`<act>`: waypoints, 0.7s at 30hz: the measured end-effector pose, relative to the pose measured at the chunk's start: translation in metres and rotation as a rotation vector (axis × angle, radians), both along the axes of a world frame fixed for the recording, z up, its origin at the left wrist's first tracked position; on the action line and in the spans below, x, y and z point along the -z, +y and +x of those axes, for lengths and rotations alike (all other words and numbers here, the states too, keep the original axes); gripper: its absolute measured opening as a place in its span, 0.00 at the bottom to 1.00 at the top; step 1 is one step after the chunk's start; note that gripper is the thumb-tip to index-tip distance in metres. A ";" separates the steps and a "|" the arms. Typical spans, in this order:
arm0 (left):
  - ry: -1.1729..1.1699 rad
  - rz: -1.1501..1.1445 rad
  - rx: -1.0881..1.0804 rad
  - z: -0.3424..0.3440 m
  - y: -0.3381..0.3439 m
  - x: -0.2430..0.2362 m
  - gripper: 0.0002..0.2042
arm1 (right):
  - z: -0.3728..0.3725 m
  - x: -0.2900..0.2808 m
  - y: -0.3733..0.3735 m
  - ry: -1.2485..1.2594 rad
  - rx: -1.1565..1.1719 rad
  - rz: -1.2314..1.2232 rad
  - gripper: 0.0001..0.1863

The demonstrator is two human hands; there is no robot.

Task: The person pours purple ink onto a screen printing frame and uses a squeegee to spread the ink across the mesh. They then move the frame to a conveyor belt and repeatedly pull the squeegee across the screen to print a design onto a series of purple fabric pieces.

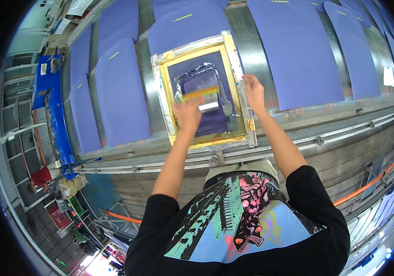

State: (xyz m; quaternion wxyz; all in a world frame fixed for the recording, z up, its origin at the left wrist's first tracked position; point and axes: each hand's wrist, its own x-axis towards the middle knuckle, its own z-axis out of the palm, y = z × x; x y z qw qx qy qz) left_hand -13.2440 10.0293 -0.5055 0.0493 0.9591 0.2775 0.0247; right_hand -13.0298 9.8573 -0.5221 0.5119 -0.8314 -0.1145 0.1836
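A screen printing frame (230, 62) with yellowed inner edges lies on the long table over a purple-blue fabric piece. Inside it, wet dark ink (204, 69) rings the middle of the mesh. My left hand (188, 115) is closed around a squeegee (209, 98), which stands across the mesh near its centre; the hand is a little blurred. At the frame's right side, my right hand (254, 91) grips the outer rail with bent fingers. The mesh under the squeegee is partly hidden by my left hand.
Several purple-blue fabric pieces (298, 55) lie flat on both sides along the metal table (153, 99). A metal rail (289, 151) runs along the near edge, in front of my body. Blue equipment (59, 119) stands at the table's left end. Beyond it is a person in red (40, 177).
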 end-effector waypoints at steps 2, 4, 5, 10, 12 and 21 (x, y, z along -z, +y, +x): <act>-0.152 -0.101 0.035 -0.026 -0.026 -0.003 0.23 | 0.003 0.002 0.001 -0.029 0.000 -0.013 0.10; -0.104 -0.180 0.005 -0.024 -0.016 -0.008 0.23 | 0.000 0.007 0.002 -0.068 0.010 0.005 0.10; -0.087 -0.223 -0.010 -0.020 -0.011 -0.013 0.23 | -0.001 0.010 0.002 -0.094 0.021 0.030 0.10; -0.050 -0.290 -0.160 0.068 0.073 -0.040 0.22 | -0.002 0.005 0.001 -0.055 -0.003 0.016 0.10; 0.013 -0.151 -0.140 0.075 0.075 -0.036 0.21 | -0.004 0.004 0.002 -0.057 -0.005 0.038 0.11; -0.171 -0.076 0.085 -0.038 -0.041 -0.005 0.19 | -0.002 0.022 0.000 -0.061 -0.017 0.032 0.10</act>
